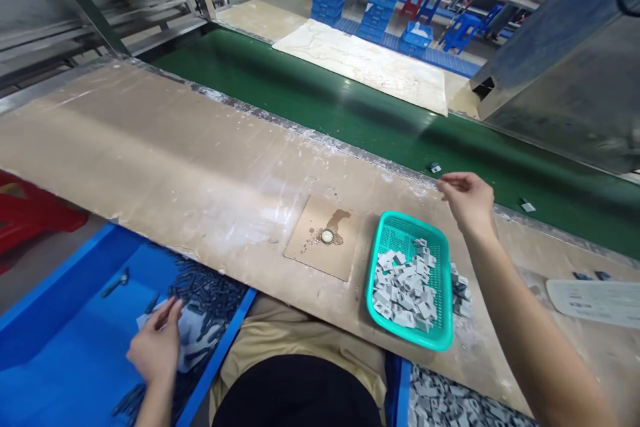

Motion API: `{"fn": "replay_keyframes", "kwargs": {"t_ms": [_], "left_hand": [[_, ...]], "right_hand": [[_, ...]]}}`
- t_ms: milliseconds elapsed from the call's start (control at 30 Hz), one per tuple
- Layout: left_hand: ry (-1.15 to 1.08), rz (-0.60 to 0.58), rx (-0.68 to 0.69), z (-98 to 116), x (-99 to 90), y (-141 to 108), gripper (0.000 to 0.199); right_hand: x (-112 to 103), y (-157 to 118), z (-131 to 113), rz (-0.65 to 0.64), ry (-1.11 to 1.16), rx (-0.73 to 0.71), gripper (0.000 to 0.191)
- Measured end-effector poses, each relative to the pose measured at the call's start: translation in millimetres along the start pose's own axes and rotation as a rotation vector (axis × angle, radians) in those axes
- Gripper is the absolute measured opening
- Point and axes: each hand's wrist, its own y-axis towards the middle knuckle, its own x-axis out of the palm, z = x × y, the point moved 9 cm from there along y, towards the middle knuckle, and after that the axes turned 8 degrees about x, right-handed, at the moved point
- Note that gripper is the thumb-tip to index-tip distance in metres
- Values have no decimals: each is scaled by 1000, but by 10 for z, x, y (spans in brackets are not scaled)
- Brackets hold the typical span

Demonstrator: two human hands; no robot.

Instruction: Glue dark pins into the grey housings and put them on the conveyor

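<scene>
My left hand point(157, 343) is over the blue bin point(55, 340) at the lower left, fingers pinched together. Several slim dark plastic pieces point(215, 297) lie heaped beside it, and a white sheet or bag point(191, 330) shows under the fingers. Whatever the pinch holds, if anything, I cannot make out. Farther right, my right hand point(469, 203) hovers near the green belt's edge with thumb and fingertips closed; their contents, if any, are hidden. Just past those fingertips, a small grey-and-dark part point(435, 167) rests on the belt point(320, 107). A teal basket point(445, 280) of small grey-white plastic parts point(405, 283) stands below the right hand.
A cardboard square point(313, 257) with a wet patch and a small round pale-topped object point(327, 236) lies on the bench. Another bin of grey parts point(450, 400) sits lower right. A second loose part point(527, 205) is on the belt. A metal housing point(565, 73) rises at right.
</scene>
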Motion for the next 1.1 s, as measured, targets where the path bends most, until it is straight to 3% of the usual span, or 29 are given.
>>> {"fn": "replay_keyframes", "kwargs": {"t_ms": [100,167,300,467,633,833,900,1000,1100], "left_hand": [[244,-272,-32,-440,229,-87,38],[276,-358,77,-478,370,-168,36],[257,-405,185,-393,548,-256,36],[234,-446,148,-314,619,-212,30],[197,-513,62,-405,620,-119,15],[184,-578,53,-476,633,-63,20],[160,-500,131,-393,585,-75,29],[79,-388,401,-77,563,-168,42],[53,-405,618,225,727,-244,46]], "right_hand": [[95,-605,-38,-253,-222,-132,21],[200,-998,8,-377,-412,-213,23],[374,-1386,102,-401,-535,-282,17],[522,-1404,87,-404,-457,-255,7],[453,-1383,18,-460,-238,-174,13],[344,-1365,139,-652,418,326,43],[323,-1361,106,-651,504,391,45],[363,-1349,-13,-641,487,381,50],[503,-1327,-208,-633,402,290,46]]}}
